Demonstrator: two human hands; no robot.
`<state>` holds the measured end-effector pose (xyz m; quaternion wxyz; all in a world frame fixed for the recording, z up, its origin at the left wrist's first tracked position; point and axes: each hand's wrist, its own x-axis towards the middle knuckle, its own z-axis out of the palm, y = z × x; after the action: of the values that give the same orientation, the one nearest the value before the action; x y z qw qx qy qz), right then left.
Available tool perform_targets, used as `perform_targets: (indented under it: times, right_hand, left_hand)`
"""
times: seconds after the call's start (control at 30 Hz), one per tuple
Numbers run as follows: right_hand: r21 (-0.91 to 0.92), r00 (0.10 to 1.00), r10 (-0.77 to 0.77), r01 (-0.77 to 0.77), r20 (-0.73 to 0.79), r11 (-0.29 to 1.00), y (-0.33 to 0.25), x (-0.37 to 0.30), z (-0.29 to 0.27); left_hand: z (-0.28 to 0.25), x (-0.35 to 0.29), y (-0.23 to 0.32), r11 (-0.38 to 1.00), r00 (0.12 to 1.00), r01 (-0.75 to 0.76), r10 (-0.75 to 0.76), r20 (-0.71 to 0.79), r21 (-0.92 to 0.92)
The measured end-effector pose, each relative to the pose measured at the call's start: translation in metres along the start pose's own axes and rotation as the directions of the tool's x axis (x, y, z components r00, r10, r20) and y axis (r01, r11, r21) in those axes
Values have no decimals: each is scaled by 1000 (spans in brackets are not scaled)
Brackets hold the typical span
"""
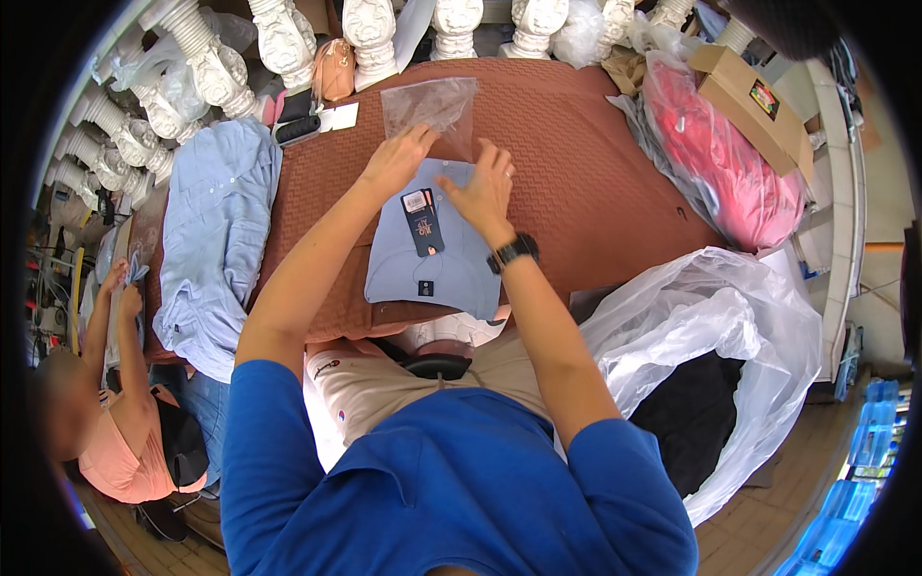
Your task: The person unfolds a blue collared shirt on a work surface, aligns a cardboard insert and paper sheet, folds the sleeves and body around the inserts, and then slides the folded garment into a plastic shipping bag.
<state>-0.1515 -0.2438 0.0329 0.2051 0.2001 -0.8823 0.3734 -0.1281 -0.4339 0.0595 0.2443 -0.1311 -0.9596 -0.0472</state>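
Note:
A folded light-blue shirt (389, 254) lies in front of me on the brown cloth-covered table, with a dark hang tag (423, 223) on top and a small black label near its lower edge. Just beyond it is a clear plastic bag (442, 101). My left hand (401, 158) pinches the bag's near edge, its fingers bent over the plastic. The right hand (483, 197), a watch on its wrist, hovers over the shirt's far right corner with fingers spread, close to the bag's corner.
An unfolded light-blue shirt (216, 211) lies left. Pink garments in plastic (715, 144) and a cardboard box (754, 106) stand far right. A large plastic sack (768, 317) with black cloth sits near right. White balusters (370, 38) line the back. Another person (134, 432) works at left.

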Motion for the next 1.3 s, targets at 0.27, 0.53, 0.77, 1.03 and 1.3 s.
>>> perform_targets:
  times: [0.27, 0.53, 0.77, 1.03, 1.3]
  right_hand:
    - [-54, 920, -385, 381, -80, 923, 31, 78, -2]
    - [306, 994, 107, -92, -31, 948, 59, 81, -6]
    - [147, 955, -297, 293, 0, 945, 12, 6, 33]
    - [-217, 828, -554, 558, 86, 801, 24, 39, 56]
    - [-253, 921, -341, 381, 189, 889, 14, 32, 51]
  left_hand:
    - [-2, -14, -13, 952, 956, -292, 287, 65, 87]
    - [21, 11, 0, 951, 967, -22, 98, 236, -308]
    - [6, 28, -9, 907, 975, 19, 76, 208, -422]
    - [-16, 35, -18, 918, 980, 84, -7, 197, -387]
    - [-21, 39, -19, 996, 998, 15, -10, 67, -87]
